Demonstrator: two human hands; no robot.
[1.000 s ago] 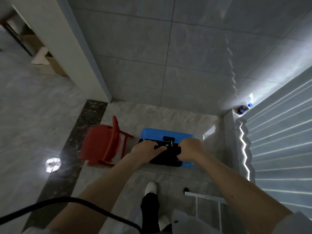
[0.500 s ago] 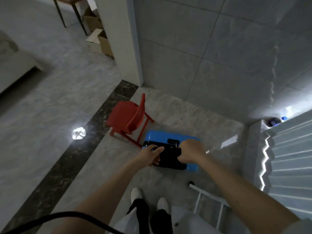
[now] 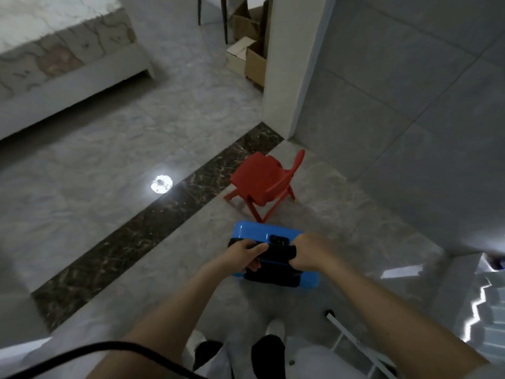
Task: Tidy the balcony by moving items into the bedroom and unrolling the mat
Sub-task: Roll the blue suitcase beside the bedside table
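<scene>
A blue suitcase (image 3: 254, 231) with a black top part stands upright on the balcony floor in front of my feet. My left hand (image 3: 243, 254) grips the black handle at its left end, thumb laid along the top. My right hand (image 3: 310, 251) grips the same handle at its right end. A small red plastic chair (image 3: 259, 179) stands just beyond the suitcase, close to the dark threshold strip (image 3: 153, 222). No mat is in view.
Beyond the threshold lies the bedroom floor, with a bed (image 3: 62, 64) at upper left and cardboard boxes (image 3: 251, 58) by a white pillar (image 3: 289, 64). A tiled wall rises on the right. A white metal rack (image 3: 352, 343) and a stepped ledge stand at lower right.
The view has swung left toward the bedroom. Both hands keep their grip on the handle, and the suitcase now sits nearer the threshold with the red chair beyond it.
</scene>
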